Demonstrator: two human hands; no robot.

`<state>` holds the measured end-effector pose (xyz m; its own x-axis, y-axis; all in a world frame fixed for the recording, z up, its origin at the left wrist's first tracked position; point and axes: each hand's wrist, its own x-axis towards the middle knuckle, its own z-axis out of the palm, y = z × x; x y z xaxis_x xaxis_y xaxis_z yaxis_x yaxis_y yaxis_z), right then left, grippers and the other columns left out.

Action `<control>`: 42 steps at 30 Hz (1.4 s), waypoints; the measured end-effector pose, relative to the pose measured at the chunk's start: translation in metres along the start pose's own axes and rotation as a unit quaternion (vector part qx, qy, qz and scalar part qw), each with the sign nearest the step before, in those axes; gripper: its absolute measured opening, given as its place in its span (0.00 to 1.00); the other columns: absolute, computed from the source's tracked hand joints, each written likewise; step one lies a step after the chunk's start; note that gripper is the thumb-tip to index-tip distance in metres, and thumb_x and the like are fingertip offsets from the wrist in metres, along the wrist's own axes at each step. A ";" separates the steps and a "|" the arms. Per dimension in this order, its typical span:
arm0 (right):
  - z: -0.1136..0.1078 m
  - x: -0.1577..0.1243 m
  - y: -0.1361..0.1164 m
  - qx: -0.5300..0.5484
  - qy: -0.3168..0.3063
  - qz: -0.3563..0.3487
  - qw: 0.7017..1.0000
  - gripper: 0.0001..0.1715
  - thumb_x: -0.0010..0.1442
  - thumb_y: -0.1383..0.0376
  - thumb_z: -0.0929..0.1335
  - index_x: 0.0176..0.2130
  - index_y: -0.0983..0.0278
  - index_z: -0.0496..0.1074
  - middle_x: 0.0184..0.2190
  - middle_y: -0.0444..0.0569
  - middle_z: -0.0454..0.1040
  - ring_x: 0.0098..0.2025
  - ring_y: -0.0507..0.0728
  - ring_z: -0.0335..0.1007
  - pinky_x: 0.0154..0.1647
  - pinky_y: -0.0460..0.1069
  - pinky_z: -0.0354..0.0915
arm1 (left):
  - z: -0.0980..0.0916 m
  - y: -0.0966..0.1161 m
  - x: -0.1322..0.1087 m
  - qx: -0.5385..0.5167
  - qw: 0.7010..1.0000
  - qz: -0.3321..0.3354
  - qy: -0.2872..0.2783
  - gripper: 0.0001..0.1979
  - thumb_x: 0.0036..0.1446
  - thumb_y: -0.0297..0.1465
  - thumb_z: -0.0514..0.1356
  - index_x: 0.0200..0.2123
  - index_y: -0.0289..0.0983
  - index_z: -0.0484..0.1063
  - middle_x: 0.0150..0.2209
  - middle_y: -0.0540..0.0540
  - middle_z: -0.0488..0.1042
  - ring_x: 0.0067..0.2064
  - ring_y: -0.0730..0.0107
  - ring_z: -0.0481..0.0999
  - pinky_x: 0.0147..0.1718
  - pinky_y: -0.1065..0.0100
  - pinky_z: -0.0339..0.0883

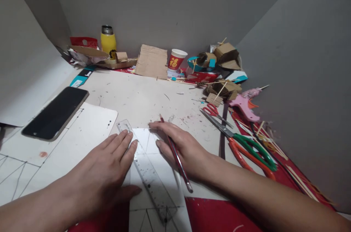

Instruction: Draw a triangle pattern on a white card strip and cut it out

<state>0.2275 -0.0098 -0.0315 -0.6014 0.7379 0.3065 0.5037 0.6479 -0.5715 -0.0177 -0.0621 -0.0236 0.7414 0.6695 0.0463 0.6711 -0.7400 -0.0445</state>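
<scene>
A clear plastic ruler (pixel 153 184) lies slanted across a narrow white paper strip (pixel 175 188) marked with drawn lines. My left hand (pixel 109 162) rests flat on the ruler's upper left part, fingers extended and thumb apart. To the right of the ruler, my right hand (pixel 181 144) holds a dark red pencil (pixel 177 157) between its fingers, the tip pointing up and away. Its fingertips rest near the strip's top edge. On the left lies a larger white sheet (pixel 90 126) with drawn lines.
A black phone (pixel 56 113) lies at left. Large orange-green scissors (pixel 238 142), small red scissors (pixel 212 110) and a pink glue gun (pixel 245 104) are at right. Along the back stand a yellow bottle (pixel 108 43), a cardboard piece (pixel 151 62) and a paper cup (pixel 177 60).
</scene>
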 end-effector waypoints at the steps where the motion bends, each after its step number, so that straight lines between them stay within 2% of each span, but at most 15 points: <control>1: -0.005 0.000 -0.005 0.009 0.016 0.018 1.000 0.20 0.65 0.70 0.64 0.57 0.65 0.67 0.52 0.60 0.76 0.55 0.63 0.72 0.56 0.62 0.70 | 0.000 0.001 0.000 0.000 1.000 -0.008 -0.013 0.40 0.54 0.46 0.65 0.60 0.19 0.67 0.60 0.16 0.65 0.61 0.28 0.67 0.54 0.41 0.69; 4: -0.021 0.003 -0.024 0.055 0.082 0.063 0.993 0.17 0.69 0.66 0.62 0.56 0.62 0.68 0.52 0.57 0.76 0.55 0.62 0.72 0.57 0.61 0.68 | -0.002 0.003 0.001 -0.003 0.999 -0.024 -0.041 0.41 0.57 0.49 0.62 0.62 0.20 0.65 0.63 0.17 0.62 0.63 0.31 0.64 0.56 0.42 0.67; 6: -0.029 0.005 -0.035 0.133 0.112 0.098 0.980 0.17 0.72 0.61 0.61 0.56 0.61 0.69 0.46 0.54 0.80 0.51 0.60 0.75 0.54 0.57 0.70 | -0.003 0.003 0.001 -0.001 0.999 -0.027 -0.045 0.41 0.59 0.49 0.61 0.63 0.21 0.64 0.63 0.18 0.61 0.64 0.32 0.63 0.57 0.42 0.66; 8: -0.028 0.009 -0.042 0.221 0.068 0.135 0.964 0.20 0.72 0.55 0.60 0.55 0.61 0.72 0.38 0.51 0.81 0.39 0.57 0.78 0.43 0.53 0.74 | -0.003 0.003 0.000 -0.002 0.999 -0.029 -0.038 0.41 0.59 0.49 0.60 0.63 0.21 0.64 0.64 0.18 0.60 0.65 0.32 0.62 0.58 0.43 0.65; 10: -0.019 0.014 -0.041 0.276 0.018 0.156 0.948 0.25 0.71 0.50 0.59 0.51 0.63 0.75 0.32 0.49 0.77 0.30 0.54 0.74 0.32 0.50 0.73 | -0.002 0.002 -0.001 -0.010 0.999 -0.029 -0.032 0.41 0.59 0.50 0.60 0.63 0.22 0.64 0.64 0.19 0.60 0.65 0.33 0.63 0.58 0.43 0.65; 12: -0.005 0.022 -0.036 0.307 0.015 0.176 0.935 0.27 0.70 0.49 0.60 0.47 0.65 0.76 0.29 0.47 0.73 0.26 0.52 0.70 0.27 0.48 0.70 | -0.002 0.002 -0.001 -0.023 0.999 -0.031 -0.033 0.41 0.59 0.51 0.59 0.63 0.23 0.64 0.64 0.20 0.61 0.64 0.33 0.63 0.58 0.43 0.65; 16: 0.020 0.038 -0.023 0.409 0.030 0.246 0.878 0.17 0.65 0.55 0.65 0.41 0.66 0.74 0.28 0.46 0.71 0.26 0.52 0.69 0.23 0.47 0.71 | 0.000 0.001 0.001 -0.035 0.998 -0.036 -0.036 0.40 0.59 0.50 0.59 0.63 0.23 0.65 0.64 0.20 0.62 0.64 0.32 0.63 0.58 0.42 0.65; 18: 0.027 0.043 -0.020 0.425 0.033 0.260 0.867 0.11 0.59 0.59 0.68 0.38 0.65 0.73 0.27 0.46 0.72 0.26 0.52 0.69 0.21 0.46 0.70 | 0.003 0.001 0.002 -0.034 0.999 -0.035 -0.022 0.40 0.58 0.50 0.60 0.62 0.24 0.66 0.63 0.20 0.62 0.64 0.32 0.64 0.57 0.41 0.66; 21: 0.030 0.045 -0.019 0.415 0.032 0.274 0.867 0.07 0.55 0.63 0.69 0.34 0.65 0.73 0.25 0.44 0.72 0.23 0.50 0.68 0.19 0.44 0.69 | 0.006 0.001 0.003 -0.033 0.999 -0.026 0.002 0.40 0.55 0.50 0.63 0.59 0.24 0.69 0.61 0.20 0.66 0.62 0.31 0.67 0.55 0.41 0.69; 26: 0.032 0.044 -0.020 0.389 0.024 0.272 0.880 0.04 0.56 0.65 0.67 0.33 0.64 0.71 0.20 0.40 0.71 0.16 0.47 0.64 0.17 0.42 0.65 | 0.009 0.000 0.002 -0.033 0.999 -0.011 0.032 0.40 0.51 0.48 0.66 0.58 0.23 0.70 0.59 0.20 0.68 0.60 0.29 0.69 0.52 0.41 0.71; 34: 0.034 0.045 -0.019 0.360 0.021 0.264 0.895 0.04 0.58 0.65 0.66 0.32 0.64 0.71 0.20 0.39 0.68 0.16 0.46 0.61 0.16 0.42 0.61 | 0.011 0.000 0.001 -0.055 0.998 -0.022 0.033 0.40 0.53 0.49 0.65 0.58 0.23 0.69 0.60 0.19 0.67 0.62 0.30 0.67 0.55 0.40 0.68; 42: 0.034 0.043 -0.019 0.345 0.011 0.254 0.903 0.04 0.60 0.65 0.66 0.33 0.63 0.70 0.19 0.38 0.66 0.17 0.48 0.60 0.16 0.43 0.59 | 0.010 0.001 0.001 -0.059 0.998 -0.023 0.028 0.39 0.52 0.46 0.66 0.58 0.23 0.68 0.60 0.20 0.67 0.62 0.30 0.67 0.55 0.40 0.68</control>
<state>0.1709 0.0032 -0.0333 -0.3853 0.9151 -0.1194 0.2001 -0.0435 -0.9788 -0.0164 -0.0611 -0.0331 0.7057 0.7012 0.1014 0.6972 -0.7127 0.0767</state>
